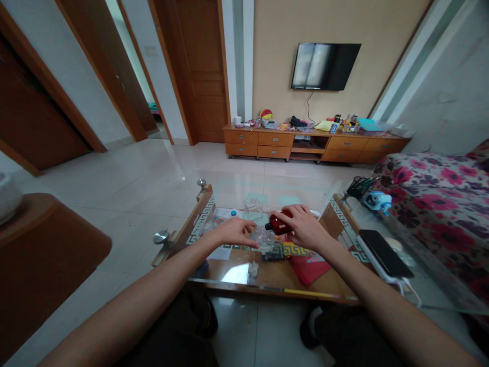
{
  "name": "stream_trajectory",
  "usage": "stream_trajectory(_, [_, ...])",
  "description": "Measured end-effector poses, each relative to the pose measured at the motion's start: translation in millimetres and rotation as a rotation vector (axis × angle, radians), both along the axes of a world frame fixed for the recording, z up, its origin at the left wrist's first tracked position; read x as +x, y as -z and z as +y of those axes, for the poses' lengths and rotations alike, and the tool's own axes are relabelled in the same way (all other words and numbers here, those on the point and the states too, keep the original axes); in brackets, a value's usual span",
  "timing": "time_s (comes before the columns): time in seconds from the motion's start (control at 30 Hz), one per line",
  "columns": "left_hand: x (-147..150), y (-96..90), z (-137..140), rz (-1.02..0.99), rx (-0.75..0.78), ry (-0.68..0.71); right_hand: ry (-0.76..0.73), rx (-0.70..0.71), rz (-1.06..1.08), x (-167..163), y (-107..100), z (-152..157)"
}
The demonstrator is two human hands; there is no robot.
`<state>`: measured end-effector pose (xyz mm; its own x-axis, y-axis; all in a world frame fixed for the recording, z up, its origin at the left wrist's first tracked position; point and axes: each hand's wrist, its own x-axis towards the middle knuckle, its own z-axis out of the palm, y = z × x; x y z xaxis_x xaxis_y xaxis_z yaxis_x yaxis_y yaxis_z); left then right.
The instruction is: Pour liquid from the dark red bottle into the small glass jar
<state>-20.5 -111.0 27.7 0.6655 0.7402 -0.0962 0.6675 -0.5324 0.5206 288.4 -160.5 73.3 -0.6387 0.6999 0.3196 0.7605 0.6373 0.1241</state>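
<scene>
A: Where's the amber bottle (280, 225)?
B: Lying on its side mid glass coffee table (229, 191). Right hand (301, 228) closed over its body, likely pinning it so it can't roll.
A: Left hand (234, 232)?
B: Flat, fingers loosely open, tips touching clear crinkled plastic wrap (263, 236) just left of the bottle, prob. steadying it. Black phone (385, 252) at the table's right edge, well apart.
</scene>
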Motion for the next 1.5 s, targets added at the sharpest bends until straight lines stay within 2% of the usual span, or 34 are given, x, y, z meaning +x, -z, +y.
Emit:
stream_trajectory(0.87, [0.1, 8.6, 4.5, -0.011, 0.0, 0.007, 0.001, 0.009, -0.006, -0.1, -1.4, -2.3])
stream_trajectory(1.17, [1.3, 1.3, -0.7, -0.017, 0.017, -0.004, -0.028, -0.033, 0.106, 2.6, 10.7, 0.8])
stream_trajectory(1.5, [0.9, 7.5, 4.4, -0.046, -0.003, 0.025, -0.007, -0.124, 0.19, 5.8, 22.7, 5.8])
